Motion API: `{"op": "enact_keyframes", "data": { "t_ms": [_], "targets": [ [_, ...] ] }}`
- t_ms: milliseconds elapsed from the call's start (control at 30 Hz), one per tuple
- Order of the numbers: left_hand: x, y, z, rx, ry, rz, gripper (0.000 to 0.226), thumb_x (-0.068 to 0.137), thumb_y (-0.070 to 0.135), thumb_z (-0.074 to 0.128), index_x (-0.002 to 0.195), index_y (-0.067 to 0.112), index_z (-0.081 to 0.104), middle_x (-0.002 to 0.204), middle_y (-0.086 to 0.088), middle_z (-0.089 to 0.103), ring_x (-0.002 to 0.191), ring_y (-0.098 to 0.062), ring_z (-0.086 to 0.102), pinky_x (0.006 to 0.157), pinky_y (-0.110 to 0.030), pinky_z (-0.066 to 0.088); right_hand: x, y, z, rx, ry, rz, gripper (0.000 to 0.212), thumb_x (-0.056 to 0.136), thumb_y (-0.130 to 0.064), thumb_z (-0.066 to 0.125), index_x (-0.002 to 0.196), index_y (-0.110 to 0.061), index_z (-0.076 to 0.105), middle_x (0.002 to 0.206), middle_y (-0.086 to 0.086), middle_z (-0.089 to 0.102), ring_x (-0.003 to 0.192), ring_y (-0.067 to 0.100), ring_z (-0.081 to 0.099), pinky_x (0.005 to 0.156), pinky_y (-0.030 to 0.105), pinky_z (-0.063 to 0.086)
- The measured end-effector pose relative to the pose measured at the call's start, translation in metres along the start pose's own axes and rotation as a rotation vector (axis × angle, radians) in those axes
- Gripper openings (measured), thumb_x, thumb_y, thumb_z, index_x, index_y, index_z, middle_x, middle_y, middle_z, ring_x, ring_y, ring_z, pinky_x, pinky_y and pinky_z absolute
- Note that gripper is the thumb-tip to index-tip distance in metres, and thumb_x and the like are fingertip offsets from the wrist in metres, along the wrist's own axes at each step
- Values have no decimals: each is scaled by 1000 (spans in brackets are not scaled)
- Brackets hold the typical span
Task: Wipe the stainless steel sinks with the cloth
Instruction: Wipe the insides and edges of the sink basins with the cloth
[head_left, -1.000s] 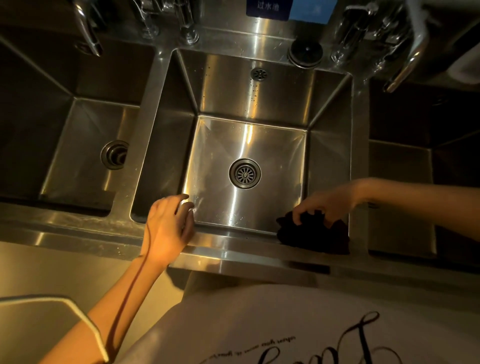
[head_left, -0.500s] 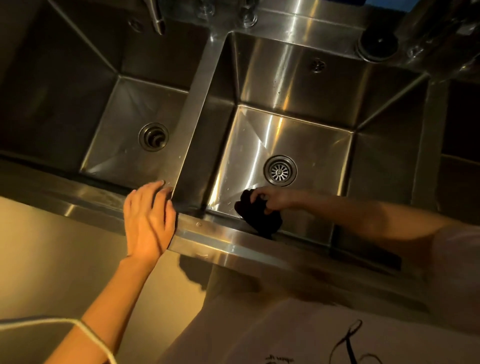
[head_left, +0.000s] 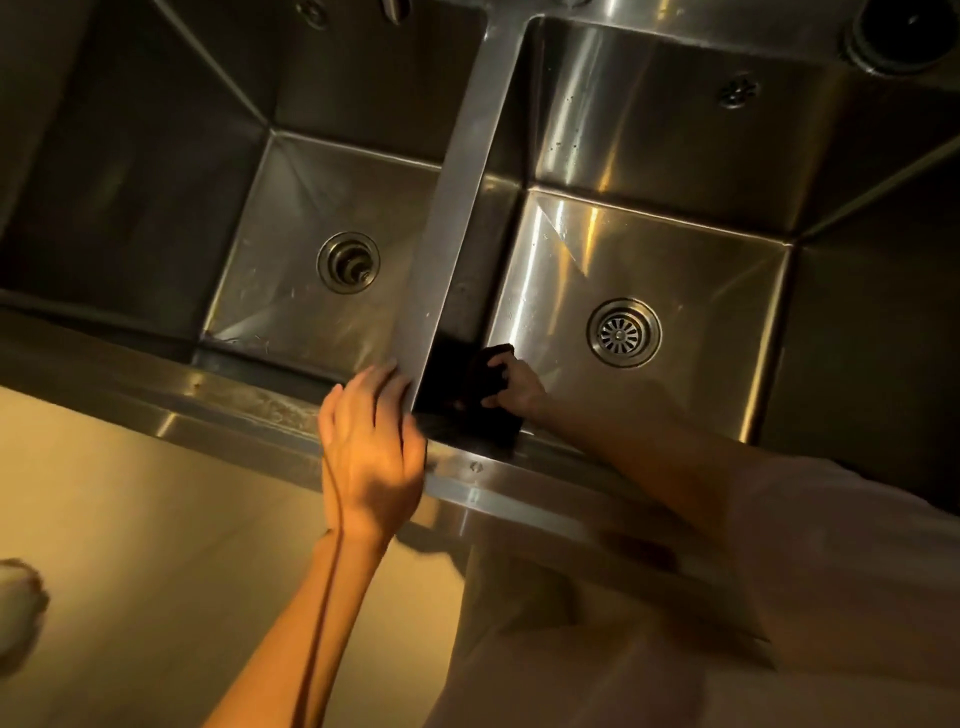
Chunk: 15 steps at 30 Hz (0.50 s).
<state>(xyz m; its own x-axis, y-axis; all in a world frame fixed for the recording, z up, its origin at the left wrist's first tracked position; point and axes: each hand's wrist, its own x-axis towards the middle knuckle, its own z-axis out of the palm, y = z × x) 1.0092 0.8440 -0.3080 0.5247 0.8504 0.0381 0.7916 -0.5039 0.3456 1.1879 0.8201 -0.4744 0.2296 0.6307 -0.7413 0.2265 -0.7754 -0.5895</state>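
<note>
- Looking down from the head cam, closest thing is a pale shirt (head_left: 675, 649) across the bottom right, with a bare forearm coming up from the lower middle.
- left hand (head_left: 371, 441) lies flat on the front rim (head_left: 234, 410) of the steel unit, fingers straight and relaxed, not gripping anything. Fingertips reach the near end of the divider (head_left: 457, 208) between the two basins.
- right hand (head_left: 511, 387) is down inside the right sink (head_left: 649, 260), in its near-left corner, fingers curled over a dark cloth (head_left: 485, 384), pressing it against the corner where the floor meets the walls. Pretty shadowy down there, so the cloth's edges are hard to make out.
- drain strainer (head_left: 623, 332) sits in the middle of the right sink floor, just right of that hand, not touching it.
- left sink (head_left: 311, 208) is on the other side of the divider, with its own open drain (head_left: 348, 262) in the floor.
- Farther back, the right sink's rear wall has a small overflow fitting (head_left: 737, 92), and a round dark cap (head_left: 904, 34) sits on the back ledge at top right.
- A faucet tip (head_left: 395, 8) just pokes in at the top edge over the left sink.
</note>
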Motion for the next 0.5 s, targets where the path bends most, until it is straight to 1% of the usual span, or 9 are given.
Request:
{"op": "enact_keyframes", "data": {
  "t_ms": [100, 200, 333, 500],
  "targets": [
    [-1, 1, -1, -38, 13, -13, 36, 82, 15, 52, 115, 5, 63, 125, -13, 60, 119, -22, 48, 101, -53, 38, 2, 3, 4, -44, 19, -6, 80, 67, -13, 84, 135, -15, 41, 132, 14, 46, 121, 28, 48, 102, 42, 42],
    [-1, 0, 0, -46, 3, -5, 39, 84, 19, 48, 117, 4, 62, 126, -14, 59, 120, -22, 46, 102, -53, 38, 4, 6, 8, -127, 52, -18, 81, 67, -22, 84, 135, -19, 41, 132, 10, 44, 122, 27, 48, 102, 43, 42],
    [-1, -2, 0, -38, -4, 4, 40, 85, 21, 45, 117, 4, 62, 127, -13, 58, 121, -23, 47, 102, -53, 38, 8, 2, 11, -176, 98, -37, 62, 72, -24, 77, 127, -19, 49, 127, 7, 51, 116, 25, 52, 97, 37, 43],
    [-1, -4, 2, -49, 0, 8, 39, 86, 22, 44, 117, 6, 62, 127, -10, 58, 122, -21, 47, 105, -50, 36, 7, -2, 3, -173, 85, -90, 38, 74, -21, 74, 110, -20, 62, 114, 3, 64, 108, 22, 58, 95, 37, 45]
  ]
}}
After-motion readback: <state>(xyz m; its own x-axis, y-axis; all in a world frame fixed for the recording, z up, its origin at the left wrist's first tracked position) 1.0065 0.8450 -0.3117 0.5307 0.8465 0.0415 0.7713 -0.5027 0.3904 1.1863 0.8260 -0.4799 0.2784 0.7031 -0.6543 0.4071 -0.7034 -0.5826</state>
